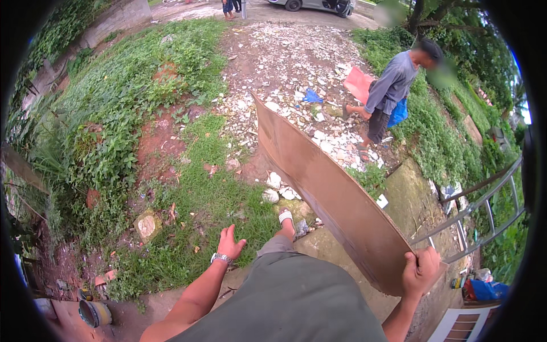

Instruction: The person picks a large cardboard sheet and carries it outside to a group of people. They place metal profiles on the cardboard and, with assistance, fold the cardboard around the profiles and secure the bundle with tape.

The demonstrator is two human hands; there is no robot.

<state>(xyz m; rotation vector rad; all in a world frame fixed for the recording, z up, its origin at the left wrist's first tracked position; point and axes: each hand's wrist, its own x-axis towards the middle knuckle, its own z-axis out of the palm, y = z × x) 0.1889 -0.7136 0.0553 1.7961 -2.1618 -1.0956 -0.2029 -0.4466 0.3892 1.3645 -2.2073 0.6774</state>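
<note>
A long brown cardboard sheet slants from my right side out over the stony path, its far corner raised. Close to its near end, my right hand is closed around the upper edge, thumb on the face towards me. My left hand, with a metal watch on the wrist, hangs over the grass. Its fingers are apart and hold nothing. My foot in a white striped sandal is between the left hand and the sheet.
A co-worker bends on the path at right, near a red sheet and holding a blue bag. Metal railings stand at right. Rubble, a stone and a bucket lie about. A car is far back.
</note>
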